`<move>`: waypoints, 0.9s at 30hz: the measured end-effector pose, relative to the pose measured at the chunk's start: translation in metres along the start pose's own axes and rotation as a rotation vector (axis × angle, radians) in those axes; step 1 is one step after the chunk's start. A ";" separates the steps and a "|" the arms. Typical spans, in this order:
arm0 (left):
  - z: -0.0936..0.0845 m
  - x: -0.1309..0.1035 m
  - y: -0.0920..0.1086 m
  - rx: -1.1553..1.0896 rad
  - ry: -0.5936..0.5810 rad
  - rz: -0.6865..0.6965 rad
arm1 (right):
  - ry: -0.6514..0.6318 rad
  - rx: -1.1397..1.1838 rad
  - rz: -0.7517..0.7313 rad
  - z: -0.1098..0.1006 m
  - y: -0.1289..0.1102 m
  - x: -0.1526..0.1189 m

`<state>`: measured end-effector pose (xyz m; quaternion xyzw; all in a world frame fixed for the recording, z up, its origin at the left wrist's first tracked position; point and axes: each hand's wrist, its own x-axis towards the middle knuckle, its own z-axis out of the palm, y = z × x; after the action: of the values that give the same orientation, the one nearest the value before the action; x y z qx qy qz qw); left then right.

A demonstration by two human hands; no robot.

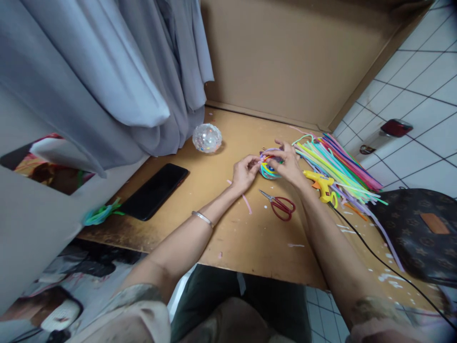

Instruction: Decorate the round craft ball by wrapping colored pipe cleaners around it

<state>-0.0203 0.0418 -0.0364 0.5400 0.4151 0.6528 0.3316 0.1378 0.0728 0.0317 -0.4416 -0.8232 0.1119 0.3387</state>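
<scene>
My left hand [246, 174] pinches the left edge of a small round piece of coloured pipe cleaners [268, 172], near a pink bit. Blue, yellow, teal and purple strands show in it. From the right, my right hand [288, 164] has its thumb and forefinger closed at the top of the same piece, its other fingers bent above. The fingers partly hide the piece, so its exact shape is unclear. Just below my hands lie red-handled scissors [280, 205], blades toward the left. Under my left wrist is a pink strip [246, 204].
To the right lie a bundle of pipe cleaners [339, 164], a yellow glue gun [323, 185] with a black cord, and a dark patterned bag [421, 233]. A clear ball-shaped container [207, 138] and a black phone [155, 190] are on the left, beside a grey curtain [143, 62].
</scene>
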 end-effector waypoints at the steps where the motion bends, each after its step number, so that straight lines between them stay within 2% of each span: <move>1: 0.000 0.001 0.000 -0.011 0.003 -0.010 | -0.001 0.007 -0.004 0.000 0.001 0.000; 9: 0.000 0.006 -0.001 -0.124 0.043 -0.155 | 0.085 0.107 0.013 0.002 0.007 0.003; 16: 0.000 0.007 0.000 -0.107 0.057 -0.136 | 0.152 0.091 0.030 0.006 0.003 0.001; 27: 0.000 0.006 0.004 -0.136 0.038 -0.141 | 0.142 0.083 0.006 0.011 0.004 0.001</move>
<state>-0.0218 0.0451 -0.0300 0.4734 0.4131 0.6645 0.4047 0.1326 0.0775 0.0218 -0.4366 -0.7904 0.1152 0.4140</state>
